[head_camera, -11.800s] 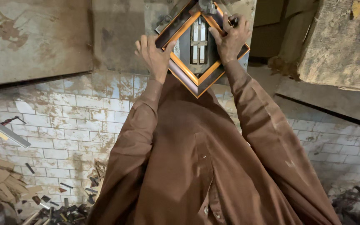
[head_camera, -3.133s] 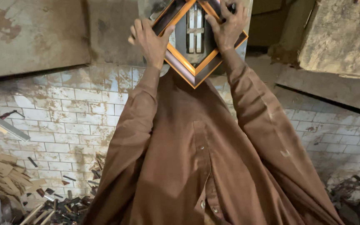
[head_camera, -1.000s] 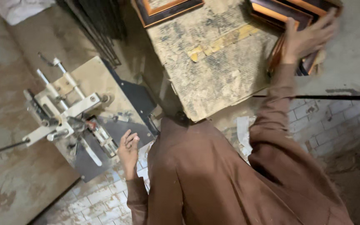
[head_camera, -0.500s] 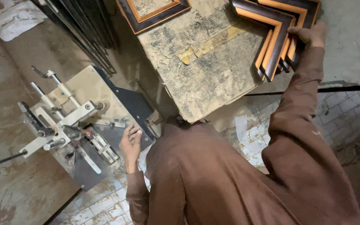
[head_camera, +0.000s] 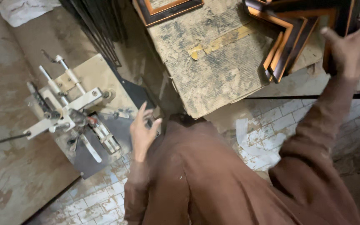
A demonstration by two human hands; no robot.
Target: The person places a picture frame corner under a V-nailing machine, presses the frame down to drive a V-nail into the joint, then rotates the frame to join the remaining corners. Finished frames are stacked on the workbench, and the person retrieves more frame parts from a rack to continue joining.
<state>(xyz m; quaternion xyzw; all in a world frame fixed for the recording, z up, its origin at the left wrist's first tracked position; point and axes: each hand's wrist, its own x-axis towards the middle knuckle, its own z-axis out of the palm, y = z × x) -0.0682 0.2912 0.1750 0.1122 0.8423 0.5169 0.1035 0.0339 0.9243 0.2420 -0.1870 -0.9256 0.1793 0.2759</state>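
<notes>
The right hand (head_camera: pixel 348 48) is up at the far right, by a stack of dark picture frames (head_camera: pixel 290 39) with orange inner edges. Its fingers are spread and bent around the outer edge of the stack, touching it, but I cannot tell if the grip is closed on a frame or only resting there. The frames lie at the right end of a worn board (head_camera: pixel 213 62) that serves as the counter top, and one corner of the stack sticks out past the edge. The left hand (head_camera: pixel 142 131) is open and holds nothing. It hangs in the air just beside a metal clamp tool (head_camera: pixel 69 114) with white bars, which sits on a plate lower down on the left. Another frame (head_camera: pixel 169 8) lies at the top edge of the board. To do this well, I think the right hand should push the frames gently and evenly, so the stack stays neat and no corner slips off the counter. The brick floor (head_camera: pixel 267 125) lies below.
</notes>
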